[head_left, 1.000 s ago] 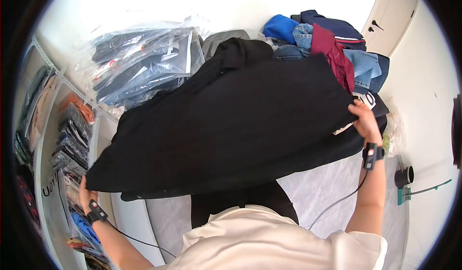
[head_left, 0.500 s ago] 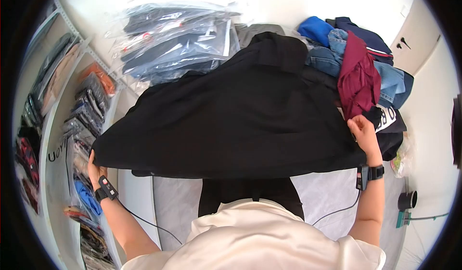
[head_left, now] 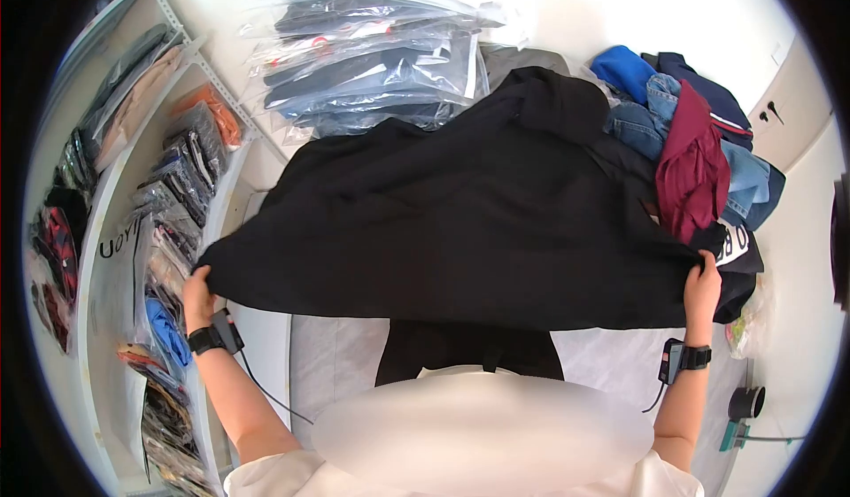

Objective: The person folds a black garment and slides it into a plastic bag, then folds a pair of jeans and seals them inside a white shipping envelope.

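Observation:
A large black garment (head_left: 443,223) is spread wide in front of me, its lower edge hanging over my dark trousers. What looks like a hood or bunched collar is at its far end. My left hand (head_left: 199,298) is closed on the garment's left corner, with the fingers partly behind the cloth. At the opposite corner my right hand (head_left: 702,292) pinches the cloth, thumb on top. Just beyond that hand lie a maroon garment (head_left: 693,165) and a black piece with white lettering (head_left: 735,245).
Plastic-bagged folded clothes (head_left: 381,63) are stacked at the back left. Jeans (head_left: 637,125), a blue garment (head_left: 624,72) and a navy one (head_left: 708,94) are heaped at the back right. White shelves (head_left: 115,161) full of bagged clothes stand on the left. A black cup-like object (head_left: 746,401) is low right.
The view has swung left, so the surroundings appear further right. My right hand has moved down from beside the maroon garment to the black garment's right corner. My left hand keeps its hold.

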`<state>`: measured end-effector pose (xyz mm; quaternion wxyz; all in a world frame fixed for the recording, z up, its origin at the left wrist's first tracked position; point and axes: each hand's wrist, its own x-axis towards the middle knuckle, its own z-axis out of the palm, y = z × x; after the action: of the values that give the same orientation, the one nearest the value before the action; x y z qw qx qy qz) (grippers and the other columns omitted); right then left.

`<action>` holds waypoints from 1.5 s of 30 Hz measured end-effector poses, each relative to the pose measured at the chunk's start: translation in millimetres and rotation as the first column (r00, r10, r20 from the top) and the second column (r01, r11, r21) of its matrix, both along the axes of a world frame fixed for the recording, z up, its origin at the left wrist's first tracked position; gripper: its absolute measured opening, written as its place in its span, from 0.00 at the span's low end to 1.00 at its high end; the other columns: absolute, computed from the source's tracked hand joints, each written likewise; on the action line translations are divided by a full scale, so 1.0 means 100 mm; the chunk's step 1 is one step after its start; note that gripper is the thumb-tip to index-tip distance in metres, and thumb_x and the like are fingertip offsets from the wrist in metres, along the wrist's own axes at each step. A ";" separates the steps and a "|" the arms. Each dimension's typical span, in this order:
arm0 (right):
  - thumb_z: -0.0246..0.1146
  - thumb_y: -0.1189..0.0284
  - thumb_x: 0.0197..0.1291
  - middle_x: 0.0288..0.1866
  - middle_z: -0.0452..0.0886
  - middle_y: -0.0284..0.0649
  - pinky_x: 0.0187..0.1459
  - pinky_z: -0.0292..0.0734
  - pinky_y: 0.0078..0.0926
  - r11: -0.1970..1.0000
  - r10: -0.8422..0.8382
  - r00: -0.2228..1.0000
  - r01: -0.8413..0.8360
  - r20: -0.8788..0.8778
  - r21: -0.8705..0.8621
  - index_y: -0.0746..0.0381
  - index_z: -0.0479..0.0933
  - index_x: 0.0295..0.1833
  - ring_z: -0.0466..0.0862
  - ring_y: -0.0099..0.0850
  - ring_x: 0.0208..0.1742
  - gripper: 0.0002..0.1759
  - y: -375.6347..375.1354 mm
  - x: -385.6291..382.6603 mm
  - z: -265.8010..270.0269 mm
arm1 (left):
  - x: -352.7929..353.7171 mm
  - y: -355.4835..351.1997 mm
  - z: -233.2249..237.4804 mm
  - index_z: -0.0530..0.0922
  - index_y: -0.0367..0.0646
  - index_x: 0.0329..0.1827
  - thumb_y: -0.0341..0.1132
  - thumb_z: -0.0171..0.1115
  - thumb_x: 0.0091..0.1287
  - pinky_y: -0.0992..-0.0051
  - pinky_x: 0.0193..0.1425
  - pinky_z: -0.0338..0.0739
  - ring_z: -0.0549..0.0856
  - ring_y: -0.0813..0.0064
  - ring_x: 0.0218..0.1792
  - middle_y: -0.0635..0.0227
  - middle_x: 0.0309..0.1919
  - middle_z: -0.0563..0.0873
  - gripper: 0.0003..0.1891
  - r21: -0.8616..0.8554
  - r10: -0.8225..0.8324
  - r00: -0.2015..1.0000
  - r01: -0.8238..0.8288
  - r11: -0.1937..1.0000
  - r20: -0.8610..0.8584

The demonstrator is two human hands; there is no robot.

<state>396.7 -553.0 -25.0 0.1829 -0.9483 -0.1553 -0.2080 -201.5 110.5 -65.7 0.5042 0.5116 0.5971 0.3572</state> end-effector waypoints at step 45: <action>0.59 0.78 0.68 0.57 0.82 0.44 0.57 0.75 0.19 -0.106 0.717 0.612 -0.377 0.333 0.920 0.68 0.72 0.67 0.81 0.29 0.57 0.22 1.58 0.61 1.65 | 1.61 -0.17 1.12 0.65 0.37 0.67 0.38 0.46 0.79 0.68 0.59 0.79 0.82 0.69 0.52 0.59 0.53 0.80 0.19 0.710 -0.197 0.917 -0.119 0.694 0.346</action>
<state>457.2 -394.6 140.1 0.8112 -0.4717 -0.3449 -0.0239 -40.6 93.4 46.1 0.3813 0.5970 0.2832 0.6466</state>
